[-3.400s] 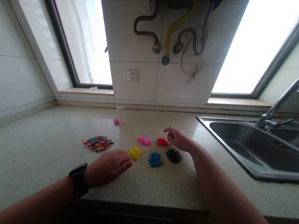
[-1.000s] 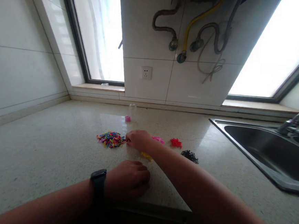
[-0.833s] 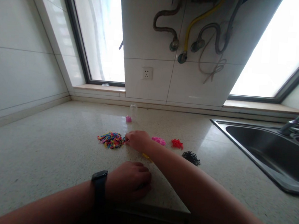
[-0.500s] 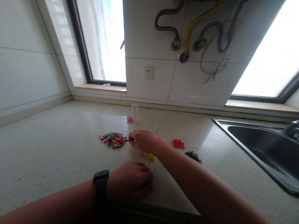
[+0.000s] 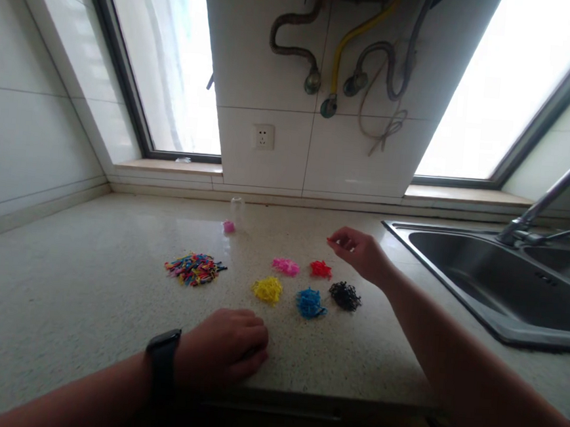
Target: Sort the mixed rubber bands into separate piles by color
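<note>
My right hand [image 5: 354, 245] is raised above and beyond the small red pile [image 5: 321, 269], its thumb and fingertips pinching a small red rubber band [image 5: 330, 240]. Near the counter's front edge rests my left hand [image 5: 228, 344], a dark watch on its wrist; its fingers are curled closed and nothing shows in them. A mixed-colour pile of small rubber bands [image 5: 195, 269] lies on the left. Sorted by colour, further piles lie to its right: pink [image 5: 285, 266], yellow [image 5: 268, 290], blue [image 5: 310, 303] and black [image 5: 345, 296].
A clear plastic container [image 5: 237, 211] stands toward the wall, with a small pink object [image 5: 228, 227] beside it. On the right a steel sink [image 5: 397, 230] with a faucet [image 5: 537, 200] is set into the speckled counter [image 5: 85, 303]. Hoses and valves hang on the tiled wall.
My right hand has moved from the mixed pile rightward to beyond the red pile, with a red rubber band in its fingertips. The blue pile is uncovered. The camera view has shifted right.
</note>
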Action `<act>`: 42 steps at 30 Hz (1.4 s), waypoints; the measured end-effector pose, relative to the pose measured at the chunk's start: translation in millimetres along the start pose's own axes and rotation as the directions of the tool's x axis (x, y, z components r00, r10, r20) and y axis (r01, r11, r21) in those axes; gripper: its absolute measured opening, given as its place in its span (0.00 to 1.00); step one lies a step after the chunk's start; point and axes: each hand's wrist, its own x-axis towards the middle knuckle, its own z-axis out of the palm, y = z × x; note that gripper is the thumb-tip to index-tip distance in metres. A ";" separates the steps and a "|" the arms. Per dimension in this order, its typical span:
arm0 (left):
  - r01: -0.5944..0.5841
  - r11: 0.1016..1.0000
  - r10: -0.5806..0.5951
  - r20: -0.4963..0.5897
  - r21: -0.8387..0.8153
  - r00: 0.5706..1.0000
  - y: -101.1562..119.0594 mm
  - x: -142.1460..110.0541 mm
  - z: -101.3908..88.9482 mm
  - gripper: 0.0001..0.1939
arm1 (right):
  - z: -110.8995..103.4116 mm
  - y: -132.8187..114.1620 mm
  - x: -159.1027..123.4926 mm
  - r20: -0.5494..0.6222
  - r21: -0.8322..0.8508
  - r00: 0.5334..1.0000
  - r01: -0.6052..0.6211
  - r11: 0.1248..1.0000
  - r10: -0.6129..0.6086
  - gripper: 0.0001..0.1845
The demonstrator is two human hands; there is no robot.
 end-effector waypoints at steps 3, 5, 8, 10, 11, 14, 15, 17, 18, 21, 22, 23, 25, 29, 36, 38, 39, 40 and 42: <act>0.007 1.000 -0.007 0.013 -0.016 1.000 0.2 0.2 0.4 0.07 | -20.9 30.7 -13.5 -0.108 0.006 0.990 -0.086 0.996 0.086 0.18; 0.012 1.000 -0.011 0.018 -0.022 1.000 0.9 0.1 0.7 0.07 | -27.0 42.2 -19.4 -0.123 -0.009 0.986 -0.118 0.993 0.116 0.19; 0.018 1.000 -0.018 0.016 -0.021 1.000 2.4 -0.3 1.4 0.08 | -27.1 41.8 -23.0 -0.121 -0.032 0.987 -0.113 0.993 0.108 0.18; 0.019 1.000 -0.018 0.009 -0.024 1.000 3.3 -0.7 2.0 0.08 | -23.1 34.0 -23.6 -0.096 -0.044 0.990 -0.107 0.993 0.103 0.17; 0.019 0.999 -0.019 0.006 -0.026 1.000 3.6 -0.8 2.2 0.08 | -20.7 29.7 -23.8 -0.070 -0.052 0.992 -0.107 0.993 0.103 0.16; 0.023 0.999 -0.023 0.011 -0.032 1.000 4.0 -0.9 2.1 0.08 | -14.5 20.1 -24.9 -0.005 -0.074 0.995 -0.099 0.992 0.099 0.13; 0.023 0.999 -0.023 0.015 -0.035 1.000 4.0 -0.8 1.9 0.08 | -13.3 18.5 -25.3 0.007 -0.080 0.996 -0.092 0.993 0.093 0.13; 0.024 0.999 -0.023 0.021 -0.040 1.000 3.7 -0.7 1.7 0.08 | -12.3 17.3 -25.8 0.021 -0.085 0.997 -0.078 0.993 0.080 0.12; 0.025 0.999 -0.024 0.022 -0.041 0.999 3.5 -0.7 1.8 0.08 | -12.5 17.3 -25.8 0.025 -0.086 0.997 -0.070 0.994 0.072 0.12; 0.032 0.999 -0.031 0.024 -0.040 0.999 3.3 -1.1 2.3 0.09 | -14.4 18.6 -25.6 0.027 -0.095 0.998 -0.053 0.994 0.056 0.11; 0.033 0.999 -0.032 0.025 -0.040 0.999 3.5 -1.3 2.4 0.09 | -15.2 19.1 -25.4 0.026 -0.099 0.998 -0.050 0.994 0.053 0.11; 0.033 0.999 -0.032 0.029 -0.041 0.999 3.7 -1.5 2.5 0.09 | -15.8 19.5 -25.3 0.026 -0.102 0.998 -0.049 0.994 0.052 0.10; 0.039 0.998 -0.037 0.033 -0.043 0.999 4.4 -1.6 2.3 0.09 | -16.8 20.2 -25.2 0.034 -0.103 0.998 -0.045 0.994 0.049 0.10; 0.041 0.998 -0.039 0.033 -0.048 0.999 4.6 -1.1 2.2 0.09 | -17.4 21.0 -25.8 0.041 -0.102 0.998 -0.039 0.994 0.043 0.10; 0.049 0.997 -0.047 0.030 -0.055 0.998 4.3 -0.9 1.9 0.08 | -17.8 18.9 -26.1 0.023 -0.092 0.999 -0.034 0.995 0.036 0.11; 0.053 0.997 -0.051 0.030 -0.055 0.998 4.3 -1.1 2.1 0.08 | -17.9 17.0 -26.0 0.020 -0.084 0.999 -0.032 0.996 0.034 0.10; 0.049 0.997 -0.048 0.026 -0.057 0.999 4.2 -1.2 2.3 0.08 | -18.0 15.9 -26.0 0.021 -0.081 0.999 -0.033 0.996 0.034 0.10; 0.044 0.997 -0.043 0.019 -0.059 0.999 4.1 -1.4 2.7 0.08 | -18.1 15.0 -26.0 0.022 -0.079 0.999 -0.035 0.996 0.037 0.11; 0.035 0.998 -0.034 0.005 -0.060 0.999 3.8 -1.7 3.1 0.08 | -18.3 13.4 -26.2 0.025 -0.076 0.999 -0.040 0.996 0.042 0.11</act>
